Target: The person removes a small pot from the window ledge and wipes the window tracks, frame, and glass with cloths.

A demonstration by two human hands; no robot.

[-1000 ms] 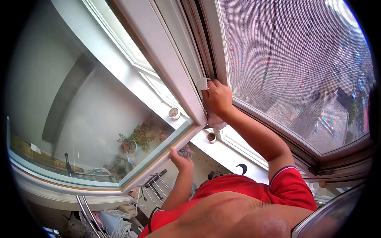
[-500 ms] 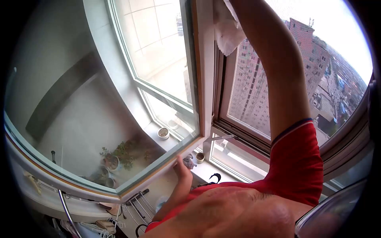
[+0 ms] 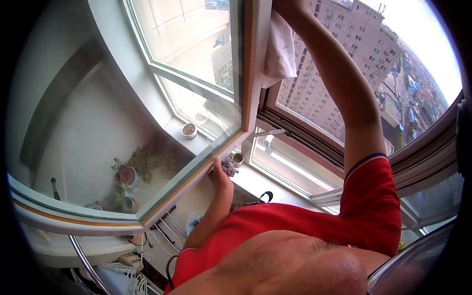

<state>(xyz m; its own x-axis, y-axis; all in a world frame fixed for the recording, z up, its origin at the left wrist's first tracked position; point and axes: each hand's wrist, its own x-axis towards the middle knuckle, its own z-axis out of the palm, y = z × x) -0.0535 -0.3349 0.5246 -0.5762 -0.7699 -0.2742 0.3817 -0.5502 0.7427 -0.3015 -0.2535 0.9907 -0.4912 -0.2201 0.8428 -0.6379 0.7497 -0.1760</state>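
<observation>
My right hand [image 3: 291, 6] is at the top edge of the view, partly cut off, closed on a white cloth [image 3: 281, 51] that hangs down beside the frame of the open window sash [image 3: 253, 64]. My left hand [image 3: 220, 176] grips the lower edge of this sash, its thumb on the frame. A crumpled grey cloth [image 3: 229, 166] shows at the fingers of my left hand. Past my right arm is the window screen [image 3: 339, 59], with tall buildings behind it.
Small pots [image 3: 189, 130] [image 3: 238, 159] stand on the white sill [image 3: 260, 184]. A metal stay [image 3: 268, 132] reaches from the sash to the window frame. Potted plants [image 3: 129, 178] show through the glass. A metal rack [image 3: 169, 228] and white cables [image 3: 132, 278] are low down.
My right hand has gone up from the lower frame to the top of the view with the white cloth. The view has shifted; my left hand still holds the sash edge.
</observation>
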